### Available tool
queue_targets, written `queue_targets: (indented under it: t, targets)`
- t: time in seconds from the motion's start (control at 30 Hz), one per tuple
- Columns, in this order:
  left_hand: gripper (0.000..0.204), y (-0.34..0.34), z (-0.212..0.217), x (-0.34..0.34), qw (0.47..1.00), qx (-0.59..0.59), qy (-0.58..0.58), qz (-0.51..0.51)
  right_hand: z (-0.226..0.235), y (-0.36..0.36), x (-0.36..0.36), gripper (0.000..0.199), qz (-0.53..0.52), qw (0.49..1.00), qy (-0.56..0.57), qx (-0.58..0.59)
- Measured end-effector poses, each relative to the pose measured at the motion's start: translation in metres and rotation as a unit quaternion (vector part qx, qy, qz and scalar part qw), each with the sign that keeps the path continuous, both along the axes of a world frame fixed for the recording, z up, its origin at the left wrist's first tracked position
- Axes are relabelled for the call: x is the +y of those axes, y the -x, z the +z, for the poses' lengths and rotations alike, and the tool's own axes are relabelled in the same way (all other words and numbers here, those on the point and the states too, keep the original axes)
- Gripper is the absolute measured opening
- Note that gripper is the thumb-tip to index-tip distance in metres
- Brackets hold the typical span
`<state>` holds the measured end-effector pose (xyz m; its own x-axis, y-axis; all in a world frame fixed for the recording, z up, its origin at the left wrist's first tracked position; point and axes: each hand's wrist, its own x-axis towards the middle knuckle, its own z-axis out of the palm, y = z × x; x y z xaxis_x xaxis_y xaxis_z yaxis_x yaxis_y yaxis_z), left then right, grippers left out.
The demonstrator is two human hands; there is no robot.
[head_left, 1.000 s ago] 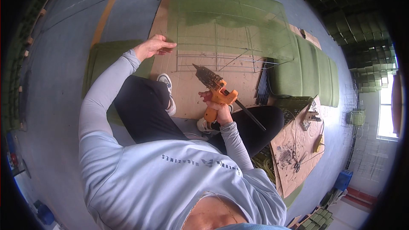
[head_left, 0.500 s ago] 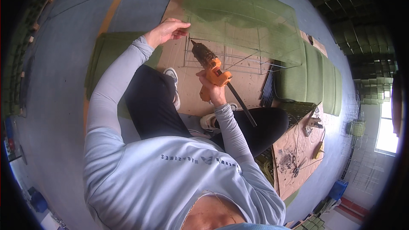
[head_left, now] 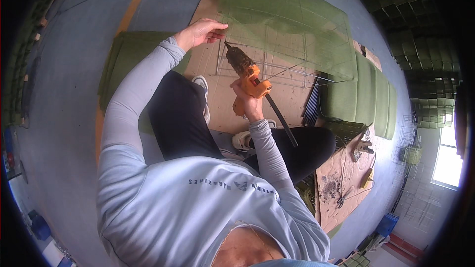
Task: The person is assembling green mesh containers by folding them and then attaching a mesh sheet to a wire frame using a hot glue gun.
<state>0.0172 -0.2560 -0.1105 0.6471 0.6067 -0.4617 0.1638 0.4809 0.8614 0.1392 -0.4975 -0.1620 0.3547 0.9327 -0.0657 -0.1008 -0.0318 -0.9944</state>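
In my right hand (head_left: 249,100) is an orange glue gun (head_left: 251,80) with a dark, crusted front end. A long black glue stick (head_left: 282,120) sticks out of its back. The gun's tip points up and left, close to the near left corner of a wire frame (head_left: 262,63). Green mesh fabric (head_left: 292,15) lies over the frame's far part. My left hand (head_left: 208,30) pinches at the left edge of the mesh, just above the gun's tip; the fingertips are closed on it.
Cardboard (head_left: 203,52) lies under the frame. Several black glue sticks (head_left: 310,104) rest right of it, beside folded green fabric (head_left: 356,91). More green fabric (head_left: 131,59) lies at left. On a cardboard-topped stand (head_left: 341,173) at lower right are scissors (head_left: 342,198) and a yellow-handled tool (head_left: 367,178).
My left hand has shifted slightly right along with the mesh and frame. The glue gun's tip has come slightly right and up, nearer to the left fingers.
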Motion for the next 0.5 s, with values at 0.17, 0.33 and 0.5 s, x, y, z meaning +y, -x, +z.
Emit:
queue_targets:
  t: [0.17,0.33,0.5]
  targets:
    - [0.015,-0.0006,-0.0003,0.0012,1.0,0.012,0.002,-0.001,-0.002,-0.0012,-0.0011,0.013,0.005,1.0,0.018,-0.023]
    - [0.018,0.0015,-0.0036,0.0035,1.0,0.009,-0.004,-0.005,-0.0012,0.0003,-0.0013,0.011,-0.015,1.0,0.007,0.005]
    - [0.014,0.0015,-0.0043,0.0031,1.0,0.006,-0.004,0.001,0.0025,-0.0008,-0.0025,0.008,-0.03,0.999,0.01,0.015]
